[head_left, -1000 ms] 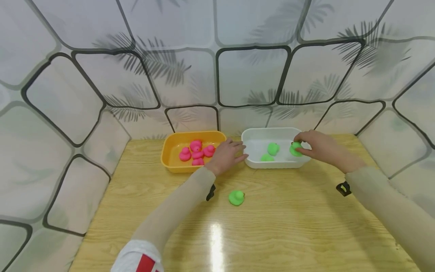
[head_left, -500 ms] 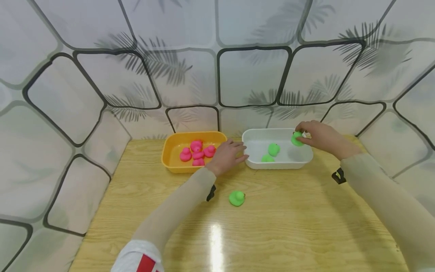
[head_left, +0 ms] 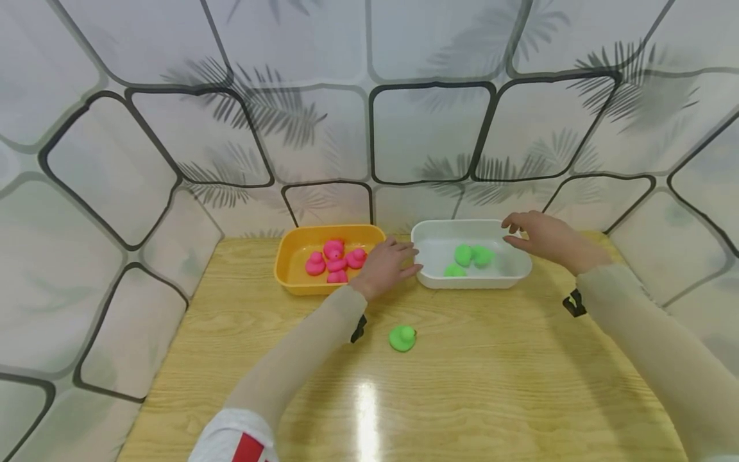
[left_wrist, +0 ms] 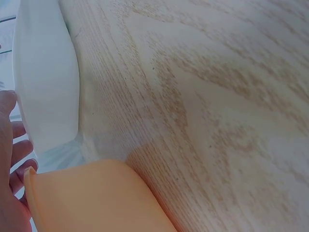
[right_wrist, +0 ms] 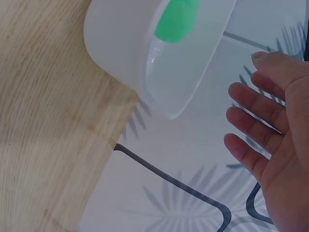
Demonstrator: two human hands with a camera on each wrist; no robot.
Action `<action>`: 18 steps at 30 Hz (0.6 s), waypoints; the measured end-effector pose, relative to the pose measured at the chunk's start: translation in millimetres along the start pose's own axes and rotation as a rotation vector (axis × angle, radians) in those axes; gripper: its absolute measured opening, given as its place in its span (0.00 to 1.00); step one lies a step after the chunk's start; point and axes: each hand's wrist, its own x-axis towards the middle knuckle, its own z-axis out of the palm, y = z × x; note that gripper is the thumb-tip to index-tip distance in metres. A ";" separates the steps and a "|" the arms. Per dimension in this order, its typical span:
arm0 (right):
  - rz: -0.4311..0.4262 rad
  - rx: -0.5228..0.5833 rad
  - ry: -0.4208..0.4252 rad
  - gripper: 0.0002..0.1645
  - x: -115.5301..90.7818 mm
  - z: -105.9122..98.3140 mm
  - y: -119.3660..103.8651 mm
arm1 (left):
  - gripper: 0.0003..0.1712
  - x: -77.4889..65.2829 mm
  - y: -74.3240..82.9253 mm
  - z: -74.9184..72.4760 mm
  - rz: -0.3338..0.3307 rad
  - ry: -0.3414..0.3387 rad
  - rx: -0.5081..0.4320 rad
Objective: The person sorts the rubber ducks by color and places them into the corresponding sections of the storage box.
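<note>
Over the right end of the white tub point(head_left: 502, 280) hovers my right hand point(head_left: 545, 239), fingers apart and holding nothing. Inside that tub lie three green toy ducks point(head_left: 482, 256), two of them side by side; one shows as a green patch in the right wrist view. My left hand point(head_left: 385, 264) spans the gap between the white tub and the orange tub point(head_left: 288, 282), its fingers extended towards the white rim. Several pink toy ducks point(head_left: 315, 264) sit in the orange tub, partly hidden by the hand. Another green duck point(head_left: 402, 338) stands on the table.
Both tubs stand at the back of the wooden table point(head_left: 479, 378), close to a patterned wall point(head_left: 427, 128). Side walls rise at left and right. A bright light reflection lies on the front of the table.
The green duck that my right hand held has dropped into the white tub beside the others. My right hand's fingers have parted. The left hand has stayed still.
</note>
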 end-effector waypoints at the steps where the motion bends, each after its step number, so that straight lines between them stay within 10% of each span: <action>1: -0.008 -0.005 0.006 0.18 -0.9 1.8 0.7 | 0.27 0.1 0.0 0.1 -0.004 -0.005 -0.001; 18: -0.212 -0.004 0.115 0.11 -23.7 32.5 -41.1 | 0.27 -0.2 2.7 -1.1 -0.026 -0.023 -0.002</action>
